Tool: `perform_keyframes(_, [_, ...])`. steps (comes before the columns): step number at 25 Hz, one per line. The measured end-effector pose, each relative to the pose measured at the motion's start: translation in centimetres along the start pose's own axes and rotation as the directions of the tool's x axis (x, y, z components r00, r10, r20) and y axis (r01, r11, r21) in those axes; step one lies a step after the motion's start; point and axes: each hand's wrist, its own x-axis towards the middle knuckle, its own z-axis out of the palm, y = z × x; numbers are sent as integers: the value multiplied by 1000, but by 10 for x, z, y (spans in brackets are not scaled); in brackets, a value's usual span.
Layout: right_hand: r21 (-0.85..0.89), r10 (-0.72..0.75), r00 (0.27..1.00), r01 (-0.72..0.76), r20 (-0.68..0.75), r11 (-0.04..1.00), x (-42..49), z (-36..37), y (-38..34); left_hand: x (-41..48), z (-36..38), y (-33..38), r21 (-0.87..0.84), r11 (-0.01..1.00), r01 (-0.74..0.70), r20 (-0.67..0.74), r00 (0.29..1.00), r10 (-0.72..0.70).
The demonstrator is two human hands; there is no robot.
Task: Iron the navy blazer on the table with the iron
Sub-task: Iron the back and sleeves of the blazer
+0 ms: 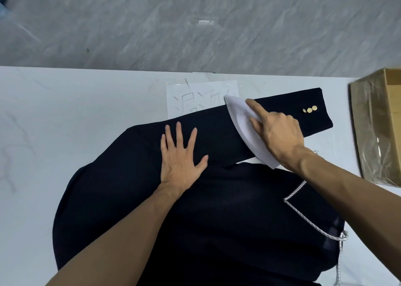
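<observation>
Navy blazer (217, 209) spread flat on the white surface (65, 103), sleeve extended rightward. Right hand (280, 133) curled around the white iron (243, 122) lying across the sleeve; left hand (180, 153), fingers splayed, pressing the cloth just left of the iron.

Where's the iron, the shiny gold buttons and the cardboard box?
iron (238, 116): head view, white body near its tip.
gold buttons (314, 108): head view, the rightmost button.
cardboard box (371, 131): head view, its wrapped side.
</observation>
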Motion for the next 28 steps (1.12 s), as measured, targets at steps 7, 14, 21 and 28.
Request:
perform_keyframes(7, [45, -21, 999, 23, -42, 999, -1, 2, 2, 34, -18, 69, -153, 988, 15, -120, 992, -34])
perform_keyframes(14, [217, -96, 995, 94, 1, 972, -2, 0, 10, 41, 4, 81, -84, 994, 66, -85, 994, -74])
perform_keyframes(21, [199, -33, 999, 33, -3, 979, -8, -2, 1, 42, 3, 78, -96, 993, 72, -66, 995, -78])
perform_keyframes(28, [55, -82, 996, 83, -24, 995, -10, 4, 3, 43, 4, 79, -81, 994, 79, -81, 993, -85])
